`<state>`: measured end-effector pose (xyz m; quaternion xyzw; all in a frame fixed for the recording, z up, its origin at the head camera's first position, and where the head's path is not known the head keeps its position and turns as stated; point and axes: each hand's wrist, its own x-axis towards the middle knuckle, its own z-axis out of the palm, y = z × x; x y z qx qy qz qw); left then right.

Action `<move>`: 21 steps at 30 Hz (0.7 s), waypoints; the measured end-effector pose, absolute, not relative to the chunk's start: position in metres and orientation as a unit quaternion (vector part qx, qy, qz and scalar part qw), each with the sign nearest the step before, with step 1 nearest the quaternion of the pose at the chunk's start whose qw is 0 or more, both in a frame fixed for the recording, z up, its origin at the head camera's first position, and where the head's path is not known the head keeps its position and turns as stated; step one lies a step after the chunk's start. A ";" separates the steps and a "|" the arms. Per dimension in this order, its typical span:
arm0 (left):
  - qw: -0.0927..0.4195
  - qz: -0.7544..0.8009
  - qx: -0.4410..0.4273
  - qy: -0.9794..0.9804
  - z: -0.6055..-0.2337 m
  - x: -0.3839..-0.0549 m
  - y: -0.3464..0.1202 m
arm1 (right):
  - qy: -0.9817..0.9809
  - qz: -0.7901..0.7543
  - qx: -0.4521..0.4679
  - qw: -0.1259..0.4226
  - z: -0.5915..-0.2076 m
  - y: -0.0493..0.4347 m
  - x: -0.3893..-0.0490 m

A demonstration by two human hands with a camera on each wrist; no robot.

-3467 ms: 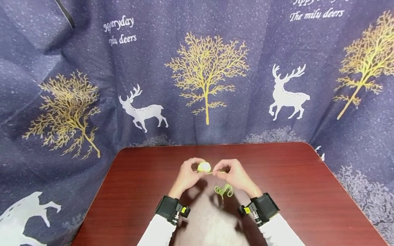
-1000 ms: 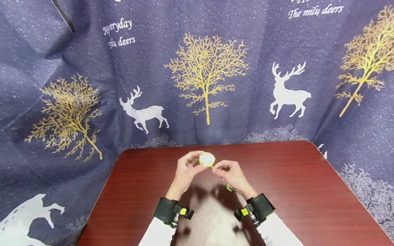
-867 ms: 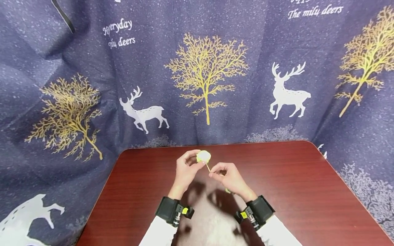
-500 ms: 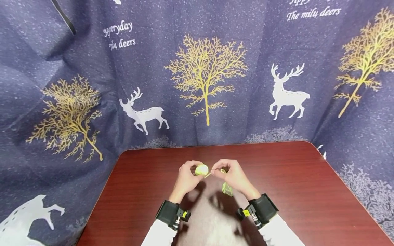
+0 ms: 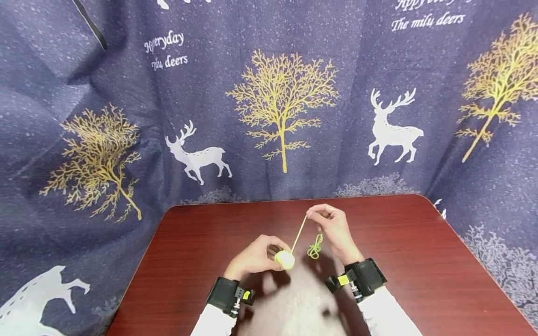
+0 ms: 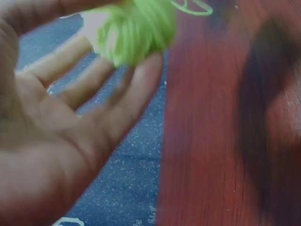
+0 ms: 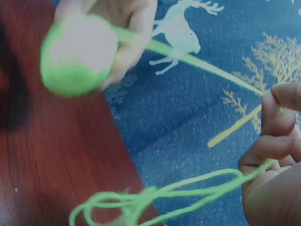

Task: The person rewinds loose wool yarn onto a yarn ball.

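Note:
A small yellow-green ball of yarn (image 5: 285, 260) is held between the thumb and fingertips of my left hand (image 5: 259, 255). The left wrist view shows the wound strands of the yarn ball (image 6: 134, 32) at the fingertips. My right hand (image 5: 335, 229), higher and to the right, pinches a strand of yarn (image 5: 299, 234) that runs taut from the ball. Below the right hand hangs a loose, looped tangle of yarn (image 5: 314, 247); in the right wrist view this tangle (image 7: 136, 200) trails out from under the curled fingers.
Both hands are over a red-brown wooden table (image 5: 189, 261), with a bright glare patch at its near middle. Behind it hangs a dark blue curtain (image 5: 252, 182) printed with deer and trees. Black camera bands (image 5: 224, 295) sit on both wrists.
Half a second ago the hands were close together with a short strand between them. Now the left hand with the ball is lower and nearer, the right hand higher and farther right, the strand longer.

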<state>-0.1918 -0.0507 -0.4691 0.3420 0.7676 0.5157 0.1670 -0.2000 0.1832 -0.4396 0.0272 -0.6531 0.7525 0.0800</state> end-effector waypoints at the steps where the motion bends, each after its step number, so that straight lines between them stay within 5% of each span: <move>1: 0.181 0.533 0.350 0.749 -0.467 -0.191 -0.051 | -0.652 0.753 0.019 0.084 -0.441 0.184 -0.201; 5: 0.206 0.606 0.388 0.663 -0.460 -0.189 -0.050 | -0.649 0.756 -0.006 0.088 -0.449 0.186 -0.206; 11: 0.143 0.717 0.391 0.559 -0.448 -0.192 -0.048 | -0.691 0.721 0.003 0.054 -0.468 0.179 -0.204; 21: 0.007 0.835 0.194 0.514 -0.443 -0.201 -0.041 | -0.783 0.602 0.154 0.011 -0.449 0.157 -0.171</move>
